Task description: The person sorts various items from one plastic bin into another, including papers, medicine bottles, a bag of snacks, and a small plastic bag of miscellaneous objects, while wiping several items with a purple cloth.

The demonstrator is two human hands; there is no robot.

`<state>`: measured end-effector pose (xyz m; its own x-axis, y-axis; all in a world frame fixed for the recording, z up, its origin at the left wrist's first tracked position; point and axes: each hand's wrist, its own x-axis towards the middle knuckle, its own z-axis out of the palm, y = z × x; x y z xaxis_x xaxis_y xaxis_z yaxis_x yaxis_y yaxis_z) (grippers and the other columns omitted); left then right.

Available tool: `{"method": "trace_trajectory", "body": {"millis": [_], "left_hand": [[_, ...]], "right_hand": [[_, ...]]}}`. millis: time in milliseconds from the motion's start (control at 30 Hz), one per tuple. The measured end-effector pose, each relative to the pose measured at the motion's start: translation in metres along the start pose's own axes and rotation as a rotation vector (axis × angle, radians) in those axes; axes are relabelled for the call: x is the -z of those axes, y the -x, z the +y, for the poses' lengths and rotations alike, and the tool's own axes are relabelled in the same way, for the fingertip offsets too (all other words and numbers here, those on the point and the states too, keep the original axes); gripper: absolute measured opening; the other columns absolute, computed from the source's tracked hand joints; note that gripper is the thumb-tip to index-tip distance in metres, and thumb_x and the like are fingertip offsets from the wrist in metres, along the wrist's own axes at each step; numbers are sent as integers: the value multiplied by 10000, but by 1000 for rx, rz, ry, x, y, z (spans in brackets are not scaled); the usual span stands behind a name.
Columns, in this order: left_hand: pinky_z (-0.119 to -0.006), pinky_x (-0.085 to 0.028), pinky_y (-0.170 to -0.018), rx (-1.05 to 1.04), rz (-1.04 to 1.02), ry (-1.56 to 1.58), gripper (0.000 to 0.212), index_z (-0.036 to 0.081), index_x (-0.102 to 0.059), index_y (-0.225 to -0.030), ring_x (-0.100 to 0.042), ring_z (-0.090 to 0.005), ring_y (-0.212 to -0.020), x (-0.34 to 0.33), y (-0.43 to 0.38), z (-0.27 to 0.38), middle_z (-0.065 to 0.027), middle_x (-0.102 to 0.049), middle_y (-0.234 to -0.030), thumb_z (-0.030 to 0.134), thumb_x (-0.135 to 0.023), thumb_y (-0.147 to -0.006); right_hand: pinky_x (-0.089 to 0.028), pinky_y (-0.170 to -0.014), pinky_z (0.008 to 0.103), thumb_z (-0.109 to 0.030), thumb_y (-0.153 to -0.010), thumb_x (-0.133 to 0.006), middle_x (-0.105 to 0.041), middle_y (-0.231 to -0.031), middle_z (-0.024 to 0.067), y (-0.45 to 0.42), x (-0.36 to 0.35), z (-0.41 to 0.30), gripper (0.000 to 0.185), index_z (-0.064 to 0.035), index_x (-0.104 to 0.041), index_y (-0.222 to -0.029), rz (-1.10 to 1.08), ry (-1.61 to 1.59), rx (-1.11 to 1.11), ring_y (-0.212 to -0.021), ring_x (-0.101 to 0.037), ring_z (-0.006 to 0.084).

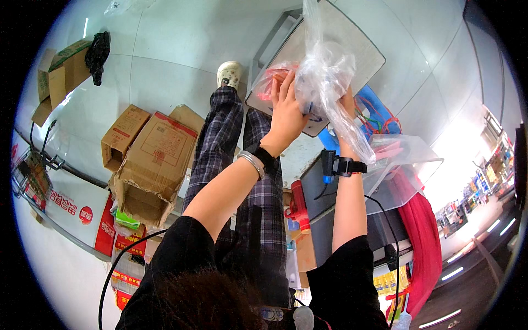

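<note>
A clear plastic bag [326, 78] is bunched over a small table with a pale top [350, 37], one end twisted upward and another trailing down over my right forearm. My left hand [288, 117] lies at the bag's left side, its fingers spread over a clear package with red-orange contents [270, 84]. Behind the bag's right side is my right hand [347, 103], mostly covered by the plastic, so its fingers and grip are hidden. Just right of it are a blue item [373, 105] and thin red and green strings [390, 123].
Cardboard boxes [159, 144] stand on the floor to the left, with an open carton [62, 78] and a black plastic bag [98, 57] farther off. Near my right forearm are a red bottle [300, 206], a clear plastic sheet [412, 165] and red fabric [429, 247].
</note>
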<state>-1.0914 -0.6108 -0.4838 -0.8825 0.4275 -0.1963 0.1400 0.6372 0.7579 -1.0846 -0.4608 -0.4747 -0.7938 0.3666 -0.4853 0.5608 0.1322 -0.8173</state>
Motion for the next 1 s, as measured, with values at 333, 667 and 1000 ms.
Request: {"method": "trace_trajectory", "body": {"millis": [333,667,1000], "left_hand": [[-537,-91,-1062,11,-68,-79,667,64,-484,-1220,-192,-355,-1320,7,-6,11,-196,-336,-1347,245,-713,-619],[-549,-162,-975,3,26,-285,530,43,-516,-1187,-279,-344,-1213,-7,-21,13,-191,-393,-1256,299,-574,-727],[-480,-231,-1006,-8,-84,112,743,25,-392,-1254,-310,-370,-1196,41,-15,9,-172,-364,-1265,286,-739,-652]], "right_hand": [[-425,-835,288,-230,-844,-591,-565,-1117,86,-3,7,16,454,-9,-476,-1224,-199,-3,-78,-977,-535,166],[-405,-863,317,-278,-831,-619,-539,-1131,131,6,-5,-35,465,20,-504,-1169,-140,14,-141,-1005,-521,214],[-431,-762,290,-180,-872,-532,-618,-990,97,-7,-13,-24,301,59,-581,-1048,183,-41,-225,-871,-554,153]]}}
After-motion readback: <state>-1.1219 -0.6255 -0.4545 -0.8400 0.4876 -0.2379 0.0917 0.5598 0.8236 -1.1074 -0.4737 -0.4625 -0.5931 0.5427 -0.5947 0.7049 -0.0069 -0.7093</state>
